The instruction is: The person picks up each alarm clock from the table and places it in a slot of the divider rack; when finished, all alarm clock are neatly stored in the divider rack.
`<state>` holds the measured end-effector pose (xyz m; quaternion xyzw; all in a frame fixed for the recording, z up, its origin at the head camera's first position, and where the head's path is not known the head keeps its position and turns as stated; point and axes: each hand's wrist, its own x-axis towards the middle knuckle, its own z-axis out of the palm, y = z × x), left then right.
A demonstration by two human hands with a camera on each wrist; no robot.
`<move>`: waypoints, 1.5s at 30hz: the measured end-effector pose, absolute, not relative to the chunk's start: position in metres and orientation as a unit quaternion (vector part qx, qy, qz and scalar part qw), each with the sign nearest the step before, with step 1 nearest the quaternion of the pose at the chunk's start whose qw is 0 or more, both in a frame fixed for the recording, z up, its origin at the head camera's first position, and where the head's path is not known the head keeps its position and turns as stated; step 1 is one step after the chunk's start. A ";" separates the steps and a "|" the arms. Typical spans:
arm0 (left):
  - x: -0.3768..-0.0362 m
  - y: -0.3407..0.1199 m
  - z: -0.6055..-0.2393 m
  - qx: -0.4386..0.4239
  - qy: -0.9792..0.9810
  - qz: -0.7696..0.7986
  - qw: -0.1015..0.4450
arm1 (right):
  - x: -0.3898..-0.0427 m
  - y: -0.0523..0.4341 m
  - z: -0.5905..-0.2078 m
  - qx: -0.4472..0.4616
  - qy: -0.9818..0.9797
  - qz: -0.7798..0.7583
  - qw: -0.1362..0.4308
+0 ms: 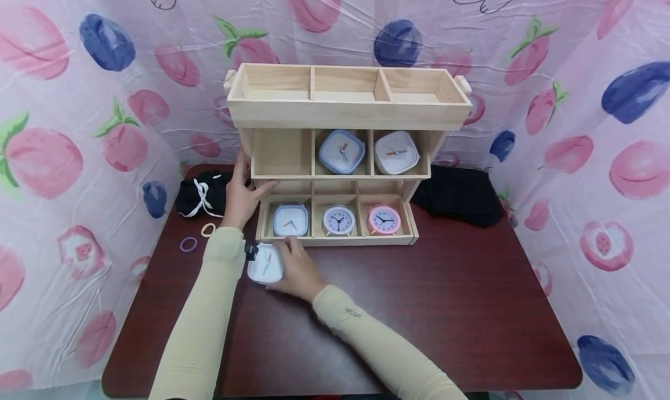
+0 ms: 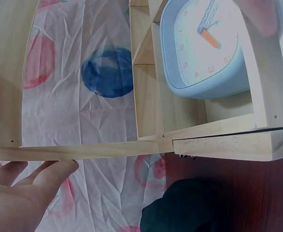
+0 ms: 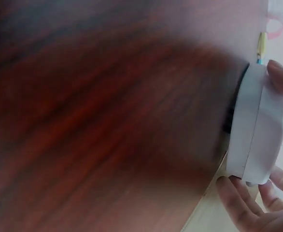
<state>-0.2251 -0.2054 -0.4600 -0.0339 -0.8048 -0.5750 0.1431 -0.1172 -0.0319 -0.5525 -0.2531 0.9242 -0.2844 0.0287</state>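
My right hand (image 1: 300,270) holds a white square alarm clock (image 1: 265,264) just in front of the bottom tier's left end. In the right wrist view, thumb and fingers grip the clock (image 3: 258,123) by opposite sides. My left hand (image 1: 242,199) grips the left side of a tiered wooden organizer (image 1: 348,114); in the left wrist view its fingers (image 2: 54,176) lie against a side strut. The bottom tier holds a blue square clock (image 1: 291,220), a round lavender clock (image 1: 338,220) and a round pink clock (image 1: 384,220).
In the middle tier, a blue clock (image 1: 342,152) and a white clock (image 1: 396,153) lean in the centre and right compartments. A black drawstring pouch (image 1: 201,193), purple ring (image 1: 188,245) and cream ring (image 1: 208,230) lie left. Black cloth (image 1: 458,195) lies right on the brown table (image 1: 445,307).
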 end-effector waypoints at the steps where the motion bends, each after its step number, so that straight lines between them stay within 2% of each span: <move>1: -0.225 -0.205 -0.460 -0.034 -0.804 -0.576 0.144 | -0.117 -0.032 -0.553 -0.251 0.924 -0.286 0.029; 11: -0.228 -0.206 -0.462 -0.027 -0.800 -0.581 0.145 | -0.115 -0.023 -0.556 -0.288 0.906 -0.304 0.060; 15: -0.228 -0.208 -0.463 -0.028 -0.799 -0.583 0.146 | -0.113 -0.008 -0.557 -0.293 0.893 -0.338 0.049; 18: -0.226 -0.209 -0.461 -0.030 -0.800 -0.581 0.146 | -0.113 0.007 -0.544 -0.290 0.882 -0.370 0.015; 22: -0.225 -0.211 -0.459 -0.028 -0.800 -0.581 0.147 | -0.124 0.021 -0.507 -0.298 0.865 -0.400 -0.064; 27: -0.227 -0.211 -0.458 -0.027 -0.804 -0.575 0.149 | -0.158 0.026 -0.446 -0.320 0.834 -0.406 -0.193; 30: -0.227 -0.211 -0.458 -0.026 -0.806 -0.573 0.144 | -0.184 0.022 -0.418 -0.304 0.832 -0.399 -0.238; 37: -0.226 -0.209 -0.461 -0.026 -0.816 -0.558 0.148 | -0.236 0.001 -0.390 -0.258 0.870 -0.337 -0.249; 45: -0.227 -0.207 -0.462 -0.031 -0.823 -0.548 0.148 | -0.256 -0.012 -0.391 -0.239 0.910 -0.249 -0.229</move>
